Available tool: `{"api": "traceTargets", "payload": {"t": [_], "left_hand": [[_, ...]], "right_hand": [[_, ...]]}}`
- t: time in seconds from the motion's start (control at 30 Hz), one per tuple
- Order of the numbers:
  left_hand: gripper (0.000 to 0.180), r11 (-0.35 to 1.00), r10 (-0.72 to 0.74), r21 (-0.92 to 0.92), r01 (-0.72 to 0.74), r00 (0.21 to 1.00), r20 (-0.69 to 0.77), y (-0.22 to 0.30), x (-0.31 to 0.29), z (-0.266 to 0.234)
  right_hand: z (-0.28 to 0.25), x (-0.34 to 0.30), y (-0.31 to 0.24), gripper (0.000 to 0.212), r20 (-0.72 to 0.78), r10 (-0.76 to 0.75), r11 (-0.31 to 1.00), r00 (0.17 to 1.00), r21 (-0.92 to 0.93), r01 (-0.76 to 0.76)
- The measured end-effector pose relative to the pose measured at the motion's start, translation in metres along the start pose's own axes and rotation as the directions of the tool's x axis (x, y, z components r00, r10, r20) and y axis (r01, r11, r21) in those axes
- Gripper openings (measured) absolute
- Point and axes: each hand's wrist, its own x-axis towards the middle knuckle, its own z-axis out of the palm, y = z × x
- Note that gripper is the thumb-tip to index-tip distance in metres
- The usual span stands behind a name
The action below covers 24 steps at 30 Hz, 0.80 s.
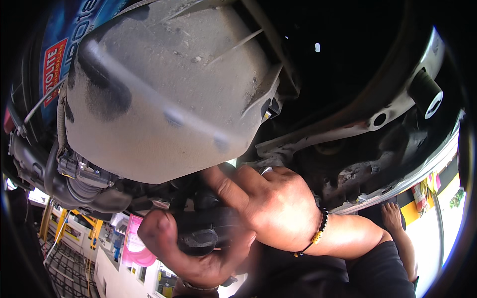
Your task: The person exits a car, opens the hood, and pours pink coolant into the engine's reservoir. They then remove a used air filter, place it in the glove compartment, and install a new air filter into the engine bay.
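My left hand (198,263) curls from below around a black plastic part (203,231) with a rounded end and an oval clip; its fingertips are smeared by motion. Just above and to the right, my right hand (273,206) reaches under the lower edge of a dusty grey plastic cover (164,99). Its index finger stretches forward and the others are bent. The fingertips are hidden, so what they touch does not show. A beaded bracelet (318,232) circles the right wrist.
Left of the cover are a blue battery (62,59), a ribbed black hose (82,191) and a connector (79,169). A metal frame bar (348,124) runs along the right. Beyond my right forearm, someone's bare hand or foot (392,218) shows; I cannot tell which.
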Motion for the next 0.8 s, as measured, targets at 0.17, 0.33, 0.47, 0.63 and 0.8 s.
{"api": "traceTargets", "payload": {"t": [0.17, 0.33, 0.47, 0.63, 0.8], "left_hand": [[0.102, 0.980, -0.031, -0.186, 0.066, 0.982, 0.187, -0.001, 0.008, -0.001], [0.092, 0.923, -0.161, -0.341, 0.179, 0.984, 0.079, 0.001, 0.005, 0.007], [0.089, 0.961, -0.134, -0.246, 0.125, 0.991, -0.020, 0.003, 0.004, 0.005], [0.094, 0.880, -0.119, -0.463, 0.106, 0.993, 0.003, -0.025, -0.005, 0.001], [0.096, 0.840, -0.185, -0.526, 0.131, 0.981, -0.051, -0.025, -0.012, 0.000]], "right_hand": [[-0.001, 0.000, 0.000, 0.071, -0.013, 0.017, 1.000, 1.000, 0.005, -0.017], [0.000, 0.001, -0.002, 0.067, 0.009, 0.019, 0.999, 1.000, -0.032, -0.018], [0.002, 0.000, -0.003, 0.066, -0.003, 0.003, 0.997, 1.000, -0.072, -0.003], [0.002, -0.002, -0.003, 0.068, 0.009, -0.007, 0.992, 1.000, -0.129, 0.008], [0.002, -0.001, -0.002, 0.068, 0.036, -0.010, 0.996, 0.999, -0.090, 0.014]]}}
